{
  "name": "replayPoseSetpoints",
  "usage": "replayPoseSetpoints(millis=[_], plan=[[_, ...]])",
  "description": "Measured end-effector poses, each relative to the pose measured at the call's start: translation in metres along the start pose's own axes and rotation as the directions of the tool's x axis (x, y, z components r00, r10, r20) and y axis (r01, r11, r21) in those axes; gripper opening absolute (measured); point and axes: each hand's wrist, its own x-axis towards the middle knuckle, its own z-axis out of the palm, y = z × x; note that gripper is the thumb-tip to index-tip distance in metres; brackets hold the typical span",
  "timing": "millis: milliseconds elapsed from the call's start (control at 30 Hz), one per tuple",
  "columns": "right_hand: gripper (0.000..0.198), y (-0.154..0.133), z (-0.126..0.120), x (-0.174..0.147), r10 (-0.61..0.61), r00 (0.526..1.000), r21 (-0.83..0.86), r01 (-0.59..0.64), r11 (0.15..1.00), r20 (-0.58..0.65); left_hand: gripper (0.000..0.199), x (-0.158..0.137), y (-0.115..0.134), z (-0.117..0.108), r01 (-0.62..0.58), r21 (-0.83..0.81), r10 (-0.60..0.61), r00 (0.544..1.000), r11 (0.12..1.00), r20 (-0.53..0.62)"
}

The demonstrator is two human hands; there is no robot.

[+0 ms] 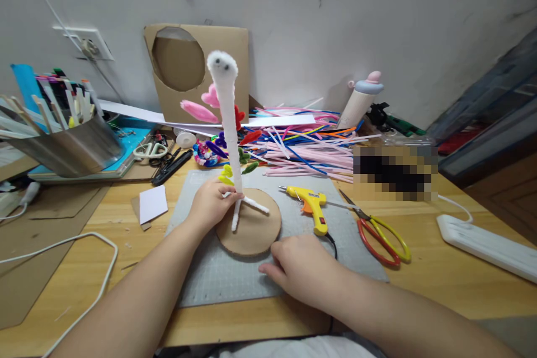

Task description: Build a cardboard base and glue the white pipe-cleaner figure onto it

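A tall white fuzzy pipe-cleaner figure point(230, 123) with two dark eye-like dots on top stands on a round cardboard disc point(260, 235). Two white legs spread at its foot, and colored pipe-cleaner loops in pink, red, purple, green and yellow stick out along its sides. My left hand point(215, 204) is closed around the lower part of the figure, fingers pinching near the legs. At the disc's front right edge lies my right hand point(300, 265), thumb apart from its curled fingers and nothing visible between them. A yellow glue gun point(312, 207) rests just beyond it.
Under the disc is a grey cutting mat point(210, 285). Red-and-yellow-handled scissors point(380, 235) lie right, near a white power strip point(486, 246). Behind are piled pipe cleaners point(302, 151), a bottle point(361, 100) and a cardboard panel point(226, 56). A metal holder point(79, 145) stands left.
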Motion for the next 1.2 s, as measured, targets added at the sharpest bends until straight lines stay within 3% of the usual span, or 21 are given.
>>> replayPoseSetpoints(millis=[267,433,500,633,1200], plan=[[0.037,0.002,0.002,-0.001,0.009,0.999,0.015,-0.009,1.000,-0.035,0.022,0.000,-0.001,0.002,-0.005,-0.006,0.005,1.000,1.000,-0.008],[0.021,0.005,0.004,0.001,0.019,0.971,0.106,0.006,0.994,-0.239,0.022,0.000,-0.001,0.002,-0.008,-0.002,0.008,1.000,1.000,-0.005],[0.037,0.009,0.007,0.006,0.062,0.955,0.159,-0.015,0.987,-0.290,0.022,0.000,-0.001,0.001,-0.008,0.001,0.008,1.000,1.000,-0.001],[0.064,0.017,0.015,0.016,0.109,0.967,0.265,-0.045,0.963,-0.232,0.021,0.000,-0.001,0.001,-0.007,0.001,0.007,1.000,1.000,0.005],[0.065,0.010,0.012,0.008,0.130,0.982,0.336,-0.077,0.939,-0.138,0.019,0.000,0.001,-0.002,-0.011,-0.026,0.012,1.000,1.000,0.014]])
